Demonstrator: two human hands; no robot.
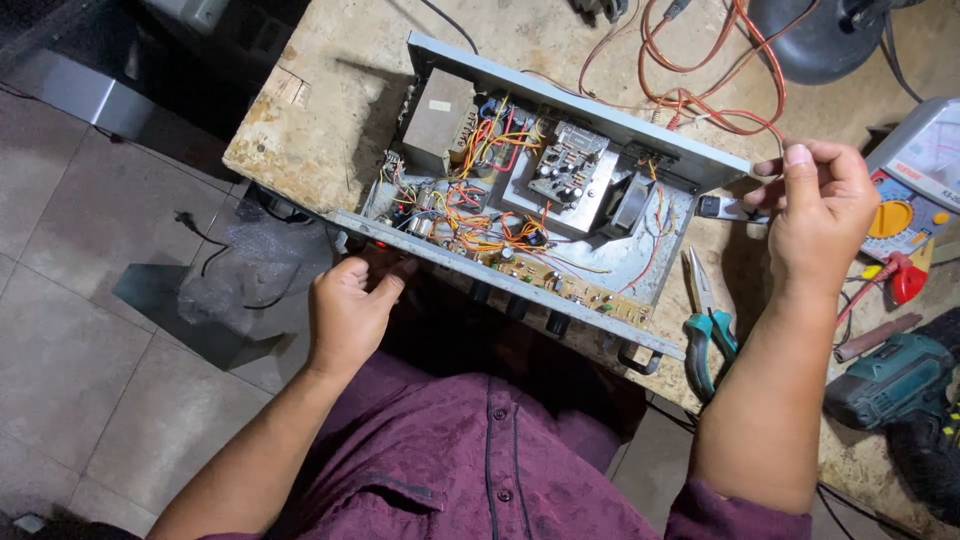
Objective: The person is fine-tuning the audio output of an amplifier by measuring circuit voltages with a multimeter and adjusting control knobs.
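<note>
Open amplifier chassis (540, 200) steadied at both ends on worktop (330, 130).
Left hand (348, 312) grips the front-panel corner; right hand (822, 210) pinches the rear corner, keeping the wiring face-up; pliers (708, 335) below right hand.

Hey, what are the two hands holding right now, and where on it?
Both hold the open amplifier chassis: the left hand grips the near front panel at its left end, and the right hand grips the far right corner of the rear wall.

Looked like an electronics repair workshop: worn chipboard desk (330, 120) carried an opened amplifier chassis (540, 190) with exposed wiring, an analog multimeter (915, 190), teal-handled pliers (708, 330), loose red-orange leads (700, 60) and a cordless drill (895, 380). Tiled floor (80, 300) below.
</note>
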